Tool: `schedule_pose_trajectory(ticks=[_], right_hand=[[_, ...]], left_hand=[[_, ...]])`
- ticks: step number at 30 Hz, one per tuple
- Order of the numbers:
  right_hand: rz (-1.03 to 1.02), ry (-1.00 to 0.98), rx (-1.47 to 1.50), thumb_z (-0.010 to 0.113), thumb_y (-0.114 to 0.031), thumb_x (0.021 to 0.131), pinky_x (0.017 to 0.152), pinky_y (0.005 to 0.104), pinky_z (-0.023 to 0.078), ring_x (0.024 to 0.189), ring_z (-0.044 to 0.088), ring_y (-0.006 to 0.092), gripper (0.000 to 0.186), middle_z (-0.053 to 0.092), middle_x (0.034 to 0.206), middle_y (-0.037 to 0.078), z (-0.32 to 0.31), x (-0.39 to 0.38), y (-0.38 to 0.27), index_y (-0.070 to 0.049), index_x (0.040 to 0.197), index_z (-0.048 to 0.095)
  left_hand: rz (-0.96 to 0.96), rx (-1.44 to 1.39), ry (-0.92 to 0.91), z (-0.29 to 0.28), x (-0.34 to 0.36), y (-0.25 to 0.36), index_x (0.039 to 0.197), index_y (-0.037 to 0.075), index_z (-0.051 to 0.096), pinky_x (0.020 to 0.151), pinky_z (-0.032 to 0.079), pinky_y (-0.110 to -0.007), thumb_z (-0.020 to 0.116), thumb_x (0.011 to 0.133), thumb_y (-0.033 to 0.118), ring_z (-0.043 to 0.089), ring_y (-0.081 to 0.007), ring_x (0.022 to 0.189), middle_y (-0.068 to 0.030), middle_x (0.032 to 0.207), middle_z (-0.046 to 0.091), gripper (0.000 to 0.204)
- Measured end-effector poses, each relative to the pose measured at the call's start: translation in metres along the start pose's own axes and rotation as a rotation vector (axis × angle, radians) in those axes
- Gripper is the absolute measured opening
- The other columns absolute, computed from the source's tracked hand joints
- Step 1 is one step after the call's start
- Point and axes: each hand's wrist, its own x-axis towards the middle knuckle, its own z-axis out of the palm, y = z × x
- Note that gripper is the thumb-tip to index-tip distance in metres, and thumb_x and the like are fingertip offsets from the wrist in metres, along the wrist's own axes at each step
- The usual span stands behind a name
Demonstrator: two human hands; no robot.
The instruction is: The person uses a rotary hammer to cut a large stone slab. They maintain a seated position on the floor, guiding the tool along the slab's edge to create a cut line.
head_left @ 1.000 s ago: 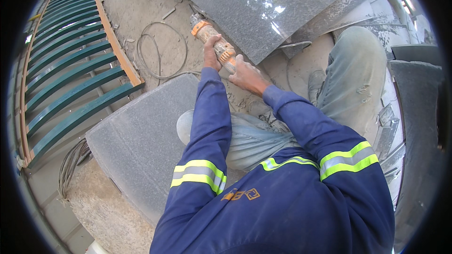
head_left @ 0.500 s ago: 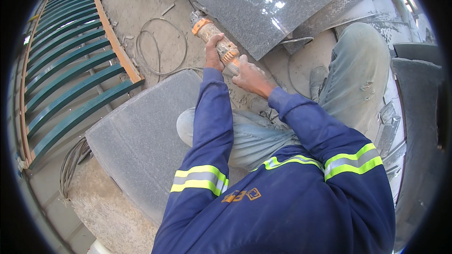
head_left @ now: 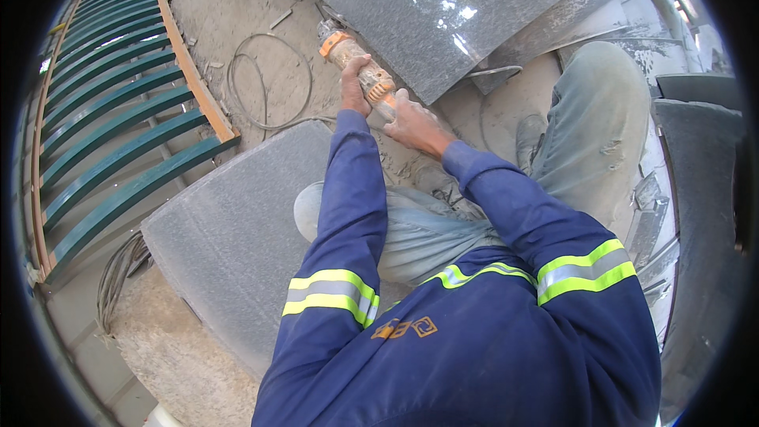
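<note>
My left hand [head_left: 354, 88] is wrapped around the middle of a dusty orange-and-grey power tool [head_left: 340, 49], whose metal head points up and away beside the edge of a large glossy grey slab [head_left: 439, 12]. Lower down, my right hand [head_left: 415, 125] grips the tool's near end; what exactly sits under those fingers is partly hidden. The tool is tilted diagonally over dusty ground [head_left: 205, 0]. A thin cable [head_left: 230, 79] lies looped to its left. Nearer me, a matte grey slab [head_left: 221, 229] lies by my bent left knee.
A long frame of curved green slats with an orange edge [head_left: 198, 87] runs along the left. Coiled cables [head_left: 118, 281] lie below it. Stacked sheets and offcuts [head_left: 648, 198] crowd the right beside a dark slab [head_left: 696, 190]. My legs and shoes occupy the centre right.
Both hands and the tool have shifted only very slightly in the picture over the last second. The grip on the tool looks the same.
</note>
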Motion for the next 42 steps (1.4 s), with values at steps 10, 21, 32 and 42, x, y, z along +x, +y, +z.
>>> schedule_pose_trajectory(ticks=[10,21,32,42], right_hand=[[-0.021,-0.021,0.003,0.066,-0.020,0.081,0.090,0.0539,0.051,0.104,0.066,0.0484,0.045,0.066,0.104,0.034,-0.003,-0.017,0.004,0.003,0.111,0.041],[-0.008,-0.003,-0.012,0.067,-0.018,0.080,0.091,0.0537,0.051,0.104,0.066,0.0485,0.043,0.067,0.105,0.034,-0.004,-0.019,0.004,0.002,0.109,0.043],[-0.014,-0.005,0.008,0.065,-0.020,0.081,0.092,0.0523,0.050,0.107,0.066,0.0484,0.047,0.065,0.108,0.036,-0.004,-0.001,0.006,0.005,0.114,0.042],[0.009,-0.017,0.007,0.064,-0.018,0.081,0.093,0.0530,0.050,0.106,0.066,0.0485,0.043,0.067,0.106,0.034,-0.004,-0.024,0.003,0.003,0.111,0.043]], left_hand=[[-0.045,-0.012,-0.013,0.008,-0.020,-0.003,0.108,0.001,0.053,0.064,0.062,-0.043,0.067,0.084,0.027,0.069,-0.0295,0.068,-0.0154,0.081,0.063,0.038],[-0.008,-0.015,0.003,0.011,-0.023,-0.005,0.107,0.002,0.053,0.063,0.062,-0.042,0.067,0.083,0.025,0.068,-0.0285,0.067,-0.0139,0.083,0.061,0.035],[-0.006,0.003,0.011,0.012,-0.008,0.001,0.106,0.003,0.053,0.063,0.062,-0.044,0.068,0.082,0.027,0.068,-0.0290,0.068,-0.0137,0.083,0.061,0.037],[-0.016,-0.018,0.010,0.013,-0.028,-0.005,0.109,0.000,0.053,0.061,0.061,-0.041,0.069,0.081,0.022,0.067,-0.0254,0.068,-0.0114,0.085,0.060,0.039]])
